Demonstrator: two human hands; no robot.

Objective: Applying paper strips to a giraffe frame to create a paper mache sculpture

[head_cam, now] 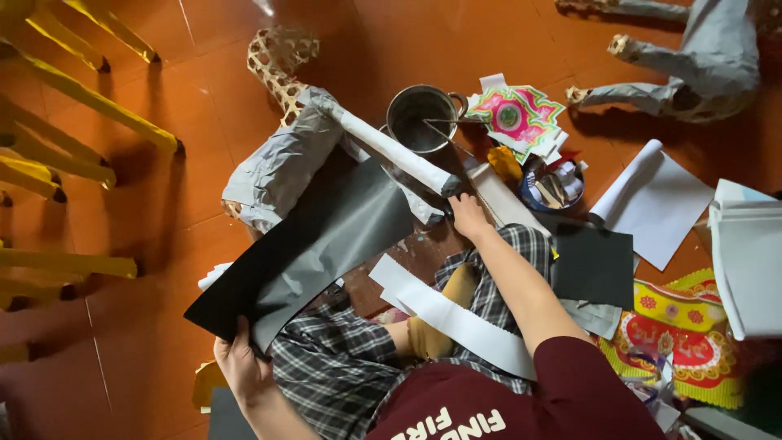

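Covering frame leg [391, 151]: left hand [242, 367] clenched black sheet [301, 248]; right hand [469, 216] pinched leg end. Next likely needed sheet aligned.

The left hand [242, 364] shows only its back — the fingers are tucked under the black sheet [305, 244]. The grey paper figure [700, 61] at upper right is cut off by the frame edge. Contents of the small bowl [552, 186] — too small and jumbled to tell. The metal pot [421, 118] interior is dark, contents unclear.
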